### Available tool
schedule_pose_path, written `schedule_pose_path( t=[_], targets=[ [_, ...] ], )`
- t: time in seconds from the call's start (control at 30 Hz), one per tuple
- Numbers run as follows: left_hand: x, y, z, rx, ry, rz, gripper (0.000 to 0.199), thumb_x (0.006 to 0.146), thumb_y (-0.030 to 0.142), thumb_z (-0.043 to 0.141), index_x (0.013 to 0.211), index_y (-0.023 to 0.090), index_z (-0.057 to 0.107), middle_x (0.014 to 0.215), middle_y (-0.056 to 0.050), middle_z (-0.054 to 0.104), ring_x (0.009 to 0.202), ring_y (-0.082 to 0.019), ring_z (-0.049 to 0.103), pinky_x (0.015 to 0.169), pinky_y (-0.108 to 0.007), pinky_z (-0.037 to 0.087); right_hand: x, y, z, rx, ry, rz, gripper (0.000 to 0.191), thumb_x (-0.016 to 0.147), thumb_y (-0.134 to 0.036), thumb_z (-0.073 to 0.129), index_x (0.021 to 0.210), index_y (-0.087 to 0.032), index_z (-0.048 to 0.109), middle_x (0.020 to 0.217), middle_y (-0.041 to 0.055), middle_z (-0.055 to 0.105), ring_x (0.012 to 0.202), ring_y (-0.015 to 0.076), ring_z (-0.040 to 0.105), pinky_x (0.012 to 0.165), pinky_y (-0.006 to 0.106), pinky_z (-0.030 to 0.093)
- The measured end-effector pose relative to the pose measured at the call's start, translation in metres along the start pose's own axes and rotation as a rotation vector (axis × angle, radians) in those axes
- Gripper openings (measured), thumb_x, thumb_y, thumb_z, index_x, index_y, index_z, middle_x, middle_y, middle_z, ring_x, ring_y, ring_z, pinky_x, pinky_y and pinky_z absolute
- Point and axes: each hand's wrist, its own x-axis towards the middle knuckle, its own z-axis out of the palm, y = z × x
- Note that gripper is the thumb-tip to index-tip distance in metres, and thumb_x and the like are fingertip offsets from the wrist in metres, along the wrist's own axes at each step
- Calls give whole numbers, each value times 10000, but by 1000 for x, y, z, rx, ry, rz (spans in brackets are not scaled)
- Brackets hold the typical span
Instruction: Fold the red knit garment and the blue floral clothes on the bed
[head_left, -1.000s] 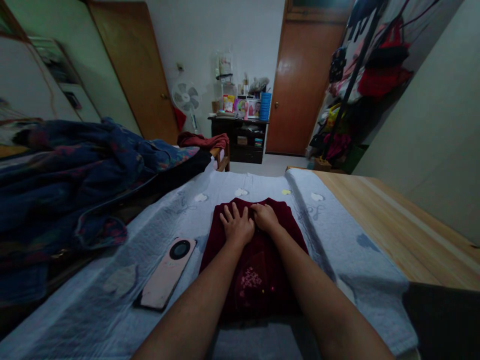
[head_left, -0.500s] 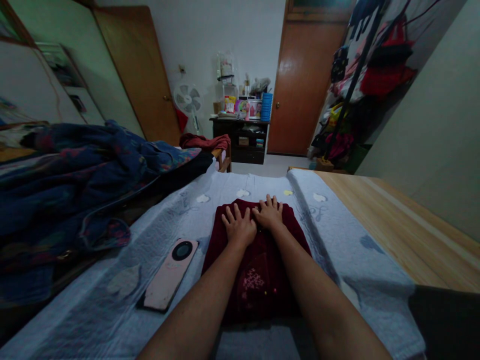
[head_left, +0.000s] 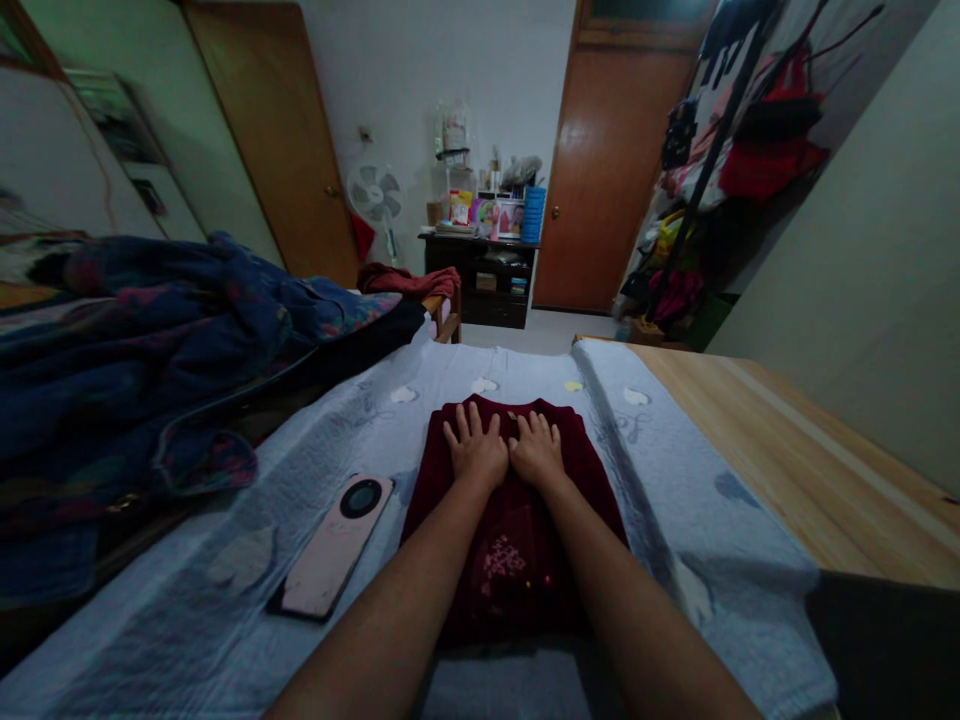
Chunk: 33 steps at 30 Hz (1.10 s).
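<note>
A dark red garment (head_left: 506, 550), folded into a flat block with a pink embroidered pattern, lies on the light blue patterned cloth (head_left: 660, 460). My left hand (head_left: 477, 448) rests flat on its upper part, fingers spread. Beside it, thumbs nearly meeting, my right hand (head_left: 537, 450) also presses on the garment with its fingers apart. Neither hand grips anything. To the left of the garment a pink phone (head_left: 334, 550) lies with its round camera side up.
Dark blue clothes (head_left: 172, 340) are heaped on the left. Bare wooden board (head_left: 810, 430) shows on the right. Farther back are a black cabinet (head_left: 480, 310), a white fan (head_left: 375, 195), a door (head_left: 600, 170) and hanging bags (head_left: 772, 165).
My right hand has slid slightly back toward me on the garment. My left hand has shifted only a little, and the view has moved slightly.
</note>
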Motion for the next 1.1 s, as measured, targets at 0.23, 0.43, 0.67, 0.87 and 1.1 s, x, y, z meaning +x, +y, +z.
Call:
schedule_pose_path(
  t=[0.23, 0.43, 0.67, 0.87, 1.1],
  targets=[
    [23, -6, -4, -1, -159, 373, 504, 925, 313, 362, 1418, 270, 458, 1529, -13, 391, 1450, -205, 239, 1185, -452, 154, -2, 2, 1, -30, 8, -18, 585, 951, -378, 340, 1504, -189, 315, 1592, 125, 205, 1473, 263, 115, 1157, 471, 64],
    [39, -14, -8, 39, -191, 377, 544, 900, 298, 378, 1429, 184, 431, 1531, -47, 388, 1433, -183, 274, 1179, -371, 163, -3, 1, 2, -21, 25, -17, 580, 950, -379, 326, 1495, -182, 337, 1584, 121, 236, 1471, 257, 131, 1161, 466, 59],
    [54, -15, 0, 44, -183, 265, 496, 950, 386, 283, 1348, 188, 503, 1459, -103, 478, 1389, -226, 339, 1163, -506, 139, -3, 1, 5, -10, 52, -6, 575, 937, -367, 343, 1486, -194, 358, 1577, 120, 257, 1466, 259, 156, 1162, 462, 59],
    [63, -12, 1, 55, -202, 119, 509, 939, 478, 264, 1293, 245, 546, 1480, -108, 439, 1408, -318, 270, 1068, -648, 229, -2, 1, 7, -19, 60, -3, 570, 935, -360, 351, 1483, -201, 361, 1577, 114, 259, 1466, 251, 154, 1160, 458, 51],
    [70, -14, 0, 48, -144, -72, 540, 913, 535, 337, 1308, 219, 526, 1350, -166, 536, 1173, -367, 533, 958, -543, 388, -3, -1, 5, 0, 44, 6, 575, 941, -363, 335, 1492, -198, 342, 1585, 111, 236, 1469, 247, 137, 1160, 454, 37]
  ],
)
